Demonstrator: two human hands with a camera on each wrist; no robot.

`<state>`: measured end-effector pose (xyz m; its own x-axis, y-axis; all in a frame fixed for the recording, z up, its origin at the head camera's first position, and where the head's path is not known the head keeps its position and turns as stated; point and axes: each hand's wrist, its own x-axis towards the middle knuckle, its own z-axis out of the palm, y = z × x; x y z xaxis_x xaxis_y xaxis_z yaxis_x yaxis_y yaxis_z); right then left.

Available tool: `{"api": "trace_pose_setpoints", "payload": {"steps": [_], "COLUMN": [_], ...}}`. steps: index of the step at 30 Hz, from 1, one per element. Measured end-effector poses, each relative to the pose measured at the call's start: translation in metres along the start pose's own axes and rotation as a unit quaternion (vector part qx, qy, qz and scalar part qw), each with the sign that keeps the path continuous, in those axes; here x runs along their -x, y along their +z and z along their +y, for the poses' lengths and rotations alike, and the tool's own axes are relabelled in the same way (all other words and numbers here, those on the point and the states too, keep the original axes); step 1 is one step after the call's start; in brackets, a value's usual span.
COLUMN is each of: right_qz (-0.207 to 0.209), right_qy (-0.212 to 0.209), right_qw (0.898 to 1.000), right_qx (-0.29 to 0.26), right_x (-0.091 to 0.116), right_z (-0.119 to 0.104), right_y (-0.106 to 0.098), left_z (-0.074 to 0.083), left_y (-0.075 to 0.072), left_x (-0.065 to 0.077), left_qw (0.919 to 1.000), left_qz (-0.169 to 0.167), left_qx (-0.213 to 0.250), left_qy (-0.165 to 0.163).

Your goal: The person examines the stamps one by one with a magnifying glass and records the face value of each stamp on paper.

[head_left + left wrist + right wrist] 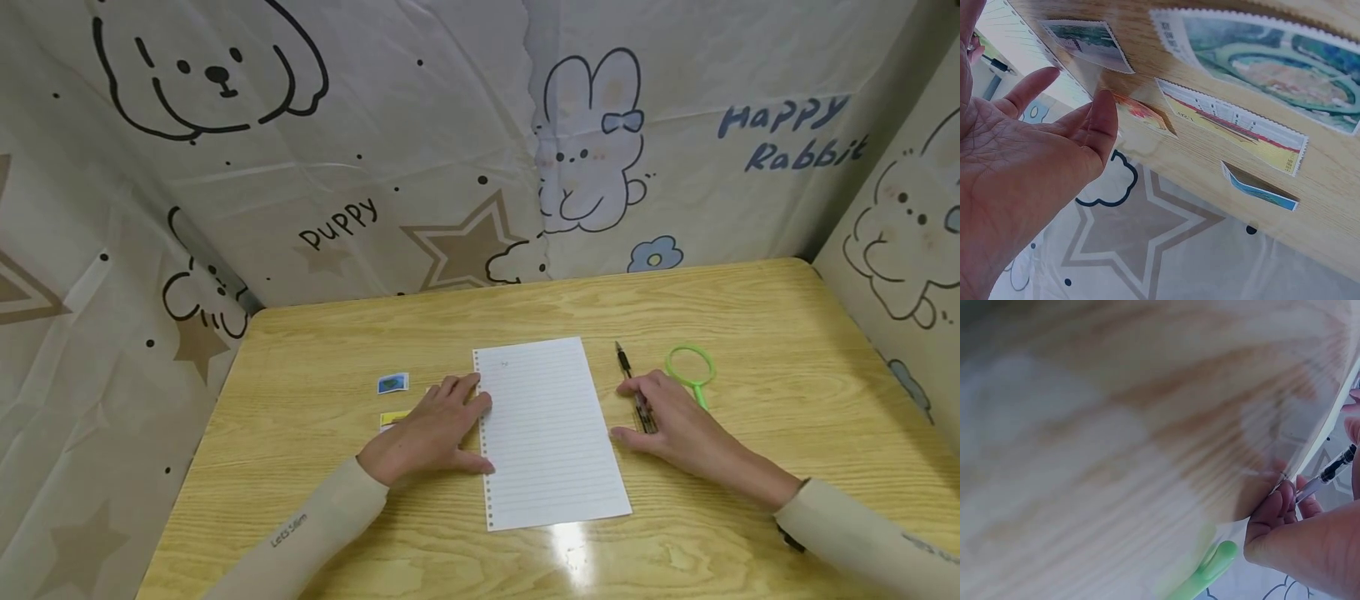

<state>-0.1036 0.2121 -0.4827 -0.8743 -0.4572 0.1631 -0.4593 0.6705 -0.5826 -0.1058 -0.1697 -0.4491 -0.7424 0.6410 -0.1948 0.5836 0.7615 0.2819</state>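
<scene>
A white lined sheet of loose-leaf paper (555,442) lies on the wooden table, with a small faint mark near its top left. Along its punched left edge rests my left hand (435,429), fingers spread, thumb and fingertips on the margin. Right of the sheet, my right hand (671,421) holds a clear pen with a black grip (624,360) between curled fingers; its grip end points away from me. In the right wrist view the pen (1338,464) slants off the tabletop, partly hidden by the fingers. A green-rimmed magnifying glass (699,390) lies beside this hand.
Left of the paper lie several postage stamps, among them a blue-green one (392,383) and a yellow one (393,418). The left hand covers others from above; the left wrist view shows a large landscape stamp (1266,69). A printed cloth (450,167) hangs behind the table.
</scene>
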Motion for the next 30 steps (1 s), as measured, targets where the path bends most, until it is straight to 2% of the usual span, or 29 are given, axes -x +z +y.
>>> {"api": "trace_pose_setpoints", "payload": {"steps": [6,16,30], "right_qz": [-0.004,-0.021,-0.030], "right_qy": [-0.005,-0.044,-0.077], "right_qw": [1.000,0.998,0.996], "right_qx": [0.017,0.039,0.034], "right_x": [-0.001,-0.006,-0.007], "right_z": [0.000,0.007,0.014], "right_y": [0.002,0.001,0.002], "left_z": [-0.001,-0.001,0.001], "left_y": [0.000,-0.001,-0.001], "left_x": [-0.001,-0.002,-0.001], "left_qw": [1.0000,1.0000,1.0000], "left_qz": [0.001,0.001,-0.003], "left_qx": [-0.003,-0.004,0.001], "left_qy": [-0.001,0.000,-0.002]}}
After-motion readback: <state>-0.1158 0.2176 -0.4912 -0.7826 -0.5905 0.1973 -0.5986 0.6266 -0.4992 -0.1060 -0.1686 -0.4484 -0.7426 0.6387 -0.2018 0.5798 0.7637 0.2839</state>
